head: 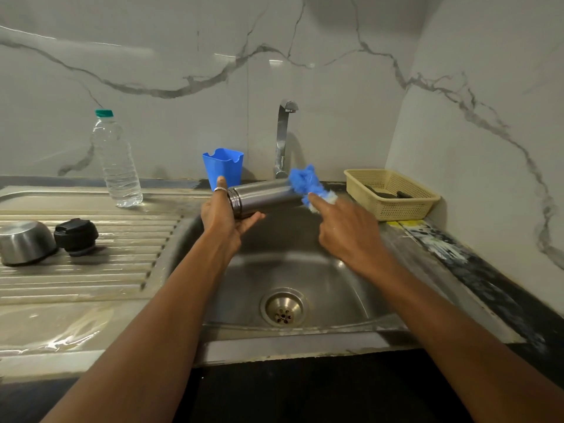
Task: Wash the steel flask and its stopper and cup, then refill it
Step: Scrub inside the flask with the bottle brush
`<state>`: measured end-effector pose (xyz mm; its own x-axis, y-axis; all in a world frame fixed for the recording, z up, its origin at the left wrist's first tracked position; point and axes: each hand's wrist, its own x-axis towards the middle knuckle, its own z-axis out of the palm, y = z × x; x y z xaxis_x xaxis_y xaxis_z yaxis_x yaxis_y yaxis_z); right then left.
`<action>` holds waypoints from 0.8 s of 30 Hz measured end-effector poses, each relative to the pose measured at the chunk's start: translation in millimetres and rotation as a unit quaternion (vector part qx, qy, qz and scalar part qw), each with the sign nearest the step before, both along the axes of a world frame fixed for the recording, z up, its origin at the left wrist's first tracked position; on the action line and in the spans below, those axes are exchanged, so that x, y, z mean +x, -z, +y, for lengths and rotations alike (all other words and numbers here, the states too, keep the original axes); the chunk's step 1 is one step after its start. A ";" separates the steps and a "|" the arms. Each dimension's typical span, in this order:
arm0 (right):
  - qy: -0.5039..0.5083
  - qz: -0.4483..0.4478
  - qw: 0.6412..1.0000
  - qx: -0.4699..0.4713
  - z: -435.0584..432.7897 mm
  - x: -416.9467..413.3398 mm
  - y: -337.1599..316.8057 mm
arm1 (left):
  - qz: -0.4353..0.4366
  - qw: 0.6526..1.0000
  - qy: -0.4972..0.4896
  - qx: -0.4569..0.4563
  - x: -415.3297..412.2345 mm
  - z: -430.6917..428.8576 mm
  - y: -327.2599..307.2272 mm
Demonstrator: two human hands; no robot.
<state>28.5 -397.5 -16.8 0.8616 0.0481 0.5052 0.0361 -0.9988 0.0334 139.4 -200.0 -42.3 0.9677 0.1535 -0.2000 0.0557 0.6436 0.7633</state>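
Gripping the steel flask [262, 196] sideways w/ my left hand [222, 215], fingers round its mouth end. Right hand [345, 228] pinches a blue scrubber [305, 181] on the flask's far end, index straight. Cup [26, 241] & stopper [76, 236] lie well left of my fingers.

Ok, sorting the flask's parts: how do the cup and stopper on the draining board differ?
The steel cup is shiny bare metal; the stopper is matt black. The cup is wider and sits mouth down; the stopper is narrower. Both rest on the ribbed draining board, side by side.
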 end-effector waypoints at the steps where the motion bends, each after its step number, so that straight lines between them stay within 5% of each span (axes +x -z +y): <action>1: -0.006 0.007 1.000 0.002 2.2 -1.2 1.5 | 0.008 1.000 -0.001 0.007 0.3 -1.8 0.8; 7: -0.165 -0.020 0.986 -0.032 46.9 -13.6 15.9 | 0.003 1.000 0.007 0.029 4.7 2.7 9.4; 14: -0.090 -0.062 0.986 0.127 -9.9 13.3 -6.1 | 0.041 0.998 -0.011 0.039 -1.5 -0.3 0.9; 20: -0.263 0.015 0.958 0.116 34.2 -7.5 12.5 | -0.024 0.999 0.033 -0.013 -3.9 -2.9 6.8; 24: -0.223 -0.028 0.960 0.169 17.0 6.3 -0.2 | 0.022 1.000 0.019 -0.008 -5.9 1.7 -1.4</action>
